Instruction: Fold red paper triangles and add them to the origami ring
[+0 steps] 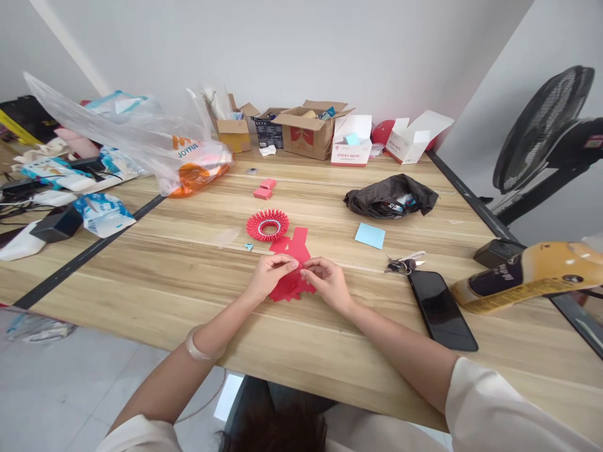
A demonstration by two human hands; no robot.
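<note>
My left hand and my right hand meet over a loose pile of red paper pieces. Thumb and fingers of each are pinched together on a small red paper piece, mostly hidden by the fingertips and hard to tell from the red behind it. Just beyond the left hand lies a ring of folded red paper with a pale blue inner edge. Beside the ring is a small folded blue paper piece. Two small pink-red paper stacks sit farther back.
To the right are a blue sticky-note pad, keys, a black phone and a bottle with yellow liquid. A black bag lies behind them. Cardboard boxes line the wall; a plastic bag stands left.
</note>
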